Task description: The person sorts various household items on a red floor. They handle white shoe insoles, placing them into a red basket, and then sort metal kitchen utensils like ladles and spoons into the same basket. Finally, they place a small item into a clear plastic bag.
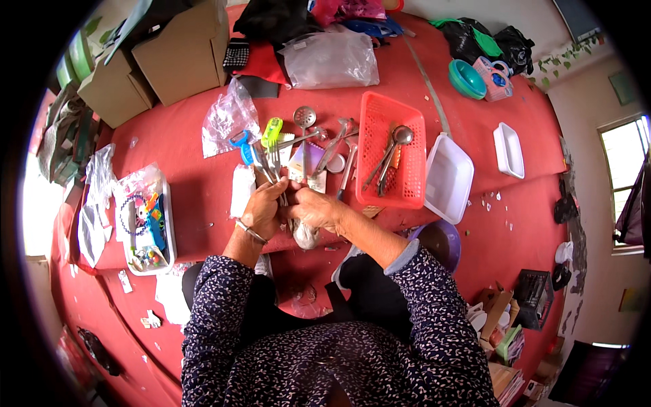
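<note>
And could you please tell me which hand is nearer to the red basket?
Right. The right hand is just left of the red basket, not touching it; the left hand is farther left, beyond the right hand.

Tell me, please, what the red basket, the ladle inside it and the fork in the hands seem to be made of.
Red basket: most likely moulded plastic, fairly smooth, judging by its even colour and regular holes.
Ladle: probably polished metal, perhaps steel, given its grey colour and bright highlights.
Fork: likely shiny metal too, from its silvery look and thin tines.
</note>
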`<state>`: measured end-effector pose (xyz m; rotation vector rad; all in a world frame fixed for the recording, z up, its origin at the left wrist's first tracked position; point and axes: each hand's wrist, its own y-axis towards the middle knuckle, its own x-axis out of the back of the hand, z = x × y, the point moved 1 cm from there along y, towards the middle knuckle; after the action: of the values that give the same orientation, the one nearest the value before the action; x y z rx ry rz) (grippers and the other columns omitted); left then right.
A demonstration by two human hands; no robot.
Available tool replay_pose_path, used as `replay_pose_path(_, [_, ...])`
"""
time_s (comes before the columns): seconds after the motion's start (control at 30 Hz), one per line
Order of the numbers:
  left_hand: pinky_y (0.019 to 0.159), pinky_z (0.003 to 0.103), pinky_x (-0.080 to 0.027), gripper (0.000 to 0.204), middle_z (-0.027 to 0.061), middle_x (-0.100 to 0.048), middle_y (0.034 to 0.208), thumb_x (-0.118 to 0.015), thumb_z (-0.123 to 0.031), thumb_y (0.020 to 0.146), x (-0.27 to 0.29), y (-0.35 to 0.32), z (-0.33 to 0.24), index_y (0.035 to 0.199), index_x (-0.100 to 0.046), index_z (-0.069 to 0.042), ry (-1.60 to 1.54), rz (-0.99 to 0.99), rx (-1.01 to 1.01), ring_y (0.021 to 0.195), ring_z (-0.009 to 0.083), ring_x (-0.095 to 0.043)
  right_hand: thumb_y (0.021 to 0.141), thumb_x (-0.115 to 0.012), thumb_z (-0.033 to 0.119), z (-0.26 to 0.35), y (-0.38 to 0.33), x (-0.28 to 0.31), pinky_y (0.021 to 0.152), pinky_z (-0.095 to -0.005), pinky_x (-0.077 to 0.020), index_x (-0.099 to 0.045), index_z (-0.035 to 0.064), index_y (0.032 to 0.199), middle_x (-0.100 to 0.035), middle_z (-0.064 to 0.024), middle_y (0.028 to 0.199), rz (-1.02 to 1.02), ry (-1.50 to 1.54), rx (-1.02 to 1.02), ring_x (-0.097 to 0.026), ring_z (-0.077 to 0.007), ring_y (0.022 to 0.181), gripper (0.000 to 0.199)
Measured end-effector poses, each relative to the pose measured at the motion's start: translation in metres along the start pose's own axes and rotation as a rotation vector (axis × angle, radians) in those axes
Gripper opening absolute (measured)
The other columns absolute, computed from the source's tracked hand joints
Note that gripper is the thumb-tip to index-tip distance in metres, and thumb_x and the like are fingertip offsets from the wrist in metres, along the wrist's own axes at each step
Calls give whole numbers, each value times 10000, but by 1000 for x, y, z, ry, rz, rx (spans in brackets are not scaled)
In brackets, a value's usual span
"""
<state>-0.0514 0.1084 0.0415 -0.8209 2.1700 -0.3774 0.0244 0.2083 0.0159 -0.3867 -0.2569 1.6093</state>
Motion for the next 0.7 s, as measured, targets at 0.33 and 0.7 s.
replay_pose_path(0.33, [399, 199, -265, 238, -47, -316, 535, -388, -262, 891, 11, -7, -19, 753, -453, -79, -204, -326, -200, 438, 57, -313, 673, -522, 120, 1, 14, 80, 654, -387, -473, -652, 75, 748, -619, -146, 752, -562, -859, -288, -608, -297, 728, 156])
replay_pose_path(0.7, [393, 200, -205, 162, -68, -272, 529, -380, -155, 880, 11, -17, -32, 848, -489, -40, -327, -238, -250, 424, 41, -233, 801, -426, 131, -43, 97, 159, 582, -354, -497, -610, 50, 853, -628, -131, 774, -740, -1665, -334, -626, -243, 702, 208])
